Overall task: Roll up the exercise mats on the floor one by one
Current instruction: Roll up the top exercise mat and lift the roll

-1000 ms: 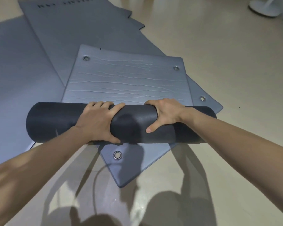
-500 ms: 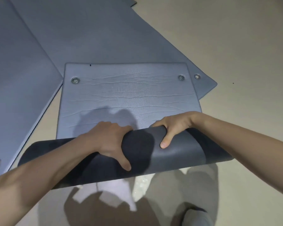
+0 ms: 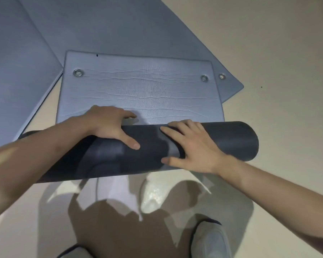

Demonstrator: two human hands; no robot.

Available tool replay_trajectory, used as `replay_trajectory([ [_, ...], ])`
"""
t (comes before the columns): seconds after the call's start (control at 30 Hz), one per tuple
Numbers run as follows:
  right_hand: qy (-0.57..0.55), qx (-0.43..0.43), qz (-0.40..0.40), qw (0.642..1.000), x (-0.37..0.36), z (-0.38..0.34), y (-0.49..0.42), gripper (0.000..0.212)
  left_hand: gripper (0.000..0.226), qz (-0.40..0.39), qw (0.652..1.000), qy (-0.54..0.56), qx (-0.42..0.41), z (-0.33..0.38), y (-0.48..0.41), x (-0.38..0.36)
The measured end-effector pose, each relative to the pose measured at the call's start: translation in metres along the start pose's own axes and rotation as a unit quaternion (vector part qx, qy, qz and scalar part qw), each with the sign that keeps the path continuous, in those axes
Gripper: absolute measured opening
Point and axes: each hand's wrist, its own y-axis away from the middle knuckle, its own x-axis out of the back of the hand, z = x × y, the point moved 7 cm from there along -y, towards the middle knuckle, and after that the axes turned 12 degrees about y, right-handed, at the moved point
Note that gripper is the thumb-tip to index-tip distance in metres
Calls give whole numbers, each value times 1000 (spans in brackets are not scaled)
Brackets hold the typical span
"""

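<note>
Bare floor [image 3: 287,43] open at right and upper right. Flat mats [image 3: 101,25] cover upper left (low, passable above). Roll [image 3: 222,140] bars centre; shoes [image 3: 211,239] crowd bottom edge.

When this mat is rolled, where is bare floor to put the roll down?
Bare floor lies open to the right, beyond the roll's end and the grommeted mat corner. A smaller patch lies between the roll and the shoe. Ahead and left, flat mats crowd the floor.
</note>
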Motion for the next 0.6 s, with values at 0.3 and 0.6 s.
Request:
replay_trajectory([
  [0.3, 160, 7, 43, 986, -21, -11, 3, 117, 108, 143, 989, 10, -31, -8, 8, 24],
  [0.6, 36, 5, -98, 994, 5, 49, -87, 116, 70, 365, 900, -104, -214, 45, 49, -18],
])
